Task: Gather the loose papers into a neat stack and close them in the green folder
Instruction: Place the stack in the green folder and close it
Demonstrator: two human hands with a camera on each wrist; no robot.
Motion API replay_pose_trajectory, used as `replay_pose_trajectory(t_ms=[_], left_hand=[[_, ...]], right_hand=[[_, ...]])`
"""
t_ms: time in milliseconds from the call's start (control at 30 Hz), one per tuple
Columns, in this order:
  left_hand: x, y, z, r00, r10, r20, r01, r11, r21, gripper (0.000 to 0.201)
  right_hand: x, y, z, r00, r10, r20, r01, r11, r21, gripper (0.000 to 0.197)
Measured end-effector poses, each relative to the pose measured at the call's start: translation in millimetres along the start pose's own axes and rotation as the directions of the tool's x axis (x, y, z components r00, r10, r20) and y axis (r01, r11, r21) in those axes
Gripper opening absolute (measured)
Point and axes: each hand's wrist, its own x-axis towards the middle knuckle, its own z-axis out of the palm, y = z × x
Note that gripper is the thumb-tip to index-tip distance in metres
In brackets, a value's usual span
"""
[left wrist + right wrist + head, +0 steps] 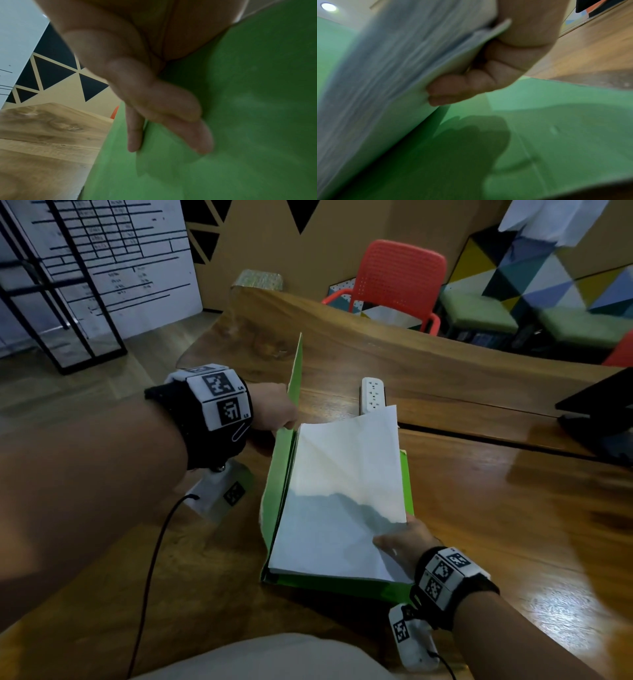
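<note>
The green folder (pixel 342 585) lies open on the wooden table (pixel 496 525). Its left cover (pixel 295 378) stands almost upright. My left hand (pixel 270 409) holds that cover at its edge; in the left wrist view the thumb (pixel 171 106) lies on the green cover (pixel 248 121) and a finger (pixel 134 135) sits behind a green edge. A stack of white papers (pixel 342 481) rests tilted inside the folder. My right hand (pixel 404 542) grips its near right corner, thumb on top. In the right wrist view the fingers (pixel 479 81) curl under the papers (pixel 385 81), above the folder's inner face (pixel 547 121).
A white power strip (pixel 373 395) lies just beyond the papers. A dark laptop (pixel 599 412) sits at the right edge of the table. A red chair (pixel 399 278) stands behind the far board. A black cable (pixel 150 559) hangs from my left wrist camera.
</note>
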Motion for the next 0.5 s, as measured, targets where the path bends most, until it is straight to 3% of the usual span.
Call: replay_pose_trajectory(t_ms=[133, 233, 367, 500], left_hand=[[6.5, 6.2, 5.2, 1.000, 0.026, -0.004, -0.026, 0.996, 0.084, 0.015], [7.8, 7.6, 12.4, 0.997, 0.041, 0.058, -0.036, 0.996, -0.077, 0.027], [9.9, 12.1, 20.9, 0.996, 0.070, 0.061, -0.055, 0.974, -0.219, 0.009], [6.4, 8.6, 42.0, 0.948, 0.165, 0.272, -0.037, 0.906, -0.422, 0.065]], right_hand=[[2.4, 6.7, 4.7, 1.000, 0.029, -0.006, -0.029, 0.997, -0.075, 0.027], [2.5, 8.0, 6.8, 0.997, 0.080, 0.009, -0.079, 0.989, -0.126, 0.036], [3.1, 5.2, 3.1, 0.996, 0.083, 0.043, -0.074, 0.983, -0.168, 0.038], [3.7, 1.7, -13.1, 0.993, 0.089, 0.079, -0.048, 0.907, -0.419, 0.041]])
